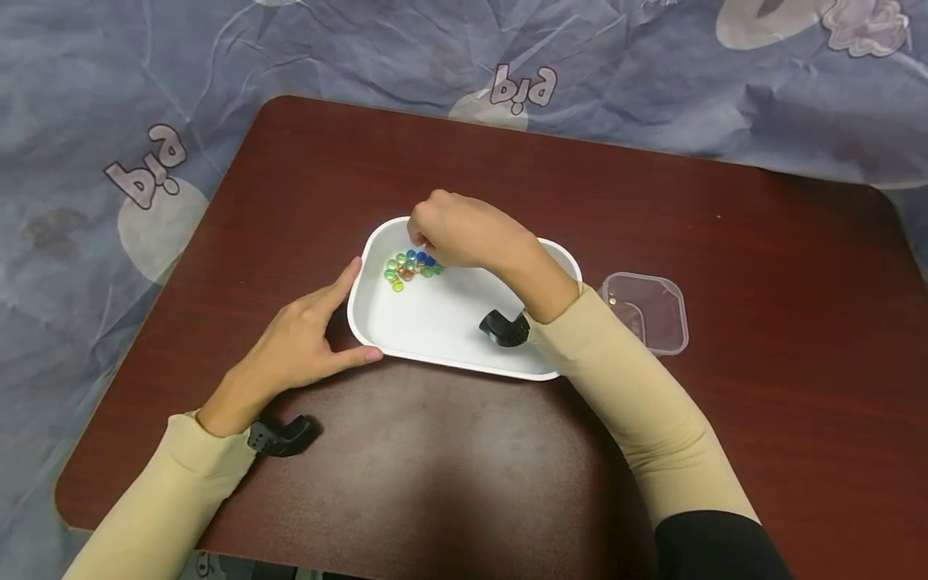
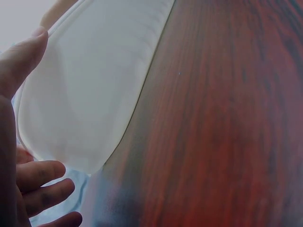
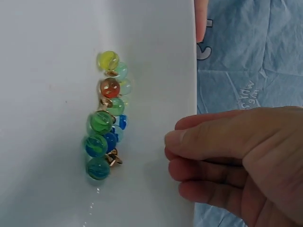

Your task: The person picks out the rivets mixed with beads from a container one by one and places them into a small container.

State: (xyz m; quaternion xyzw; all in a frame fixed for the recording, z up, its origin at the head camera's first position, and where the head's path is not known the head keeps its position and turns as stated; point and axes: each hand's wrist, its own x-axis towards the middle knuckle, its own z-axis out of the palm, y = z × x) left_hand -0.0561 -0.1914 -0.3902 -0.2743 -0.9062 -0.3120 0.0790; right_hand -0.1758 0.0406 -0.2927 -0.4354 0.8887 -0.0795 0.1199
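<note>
The left hand [image 1: 297, 342] touches the left end of a white tray [image 1: 449, 364], its thumb by the front edge and its straight fingers at the side; the left wrist view shows the thumb [image 2: 23, 56] by the tray [image 2: 90, 85]. Over the tray's back left part is the right hand [image 1: 467, 234]. In the right wrist view the right hand [image 3: 227, 156] has its fingers curled and its thumb against them, with nothing visible between. Glass marbles [image 3: 101, 121] in yellow, green, blue and orange lie in a cluster with small gold pieces [image 3: 113, 158], apart from the fingers.
A clear plastic container [image 1: 670, 316] stands right of the tray, partly behind the right forearm, with small gold pieces [image 1: 612, 300] inside. Both items stand on a dark red-brown table [image 1: 783, 322]. Patterned blue-grey cloth [image 1: 362, 48] lies beyond it.
</note>
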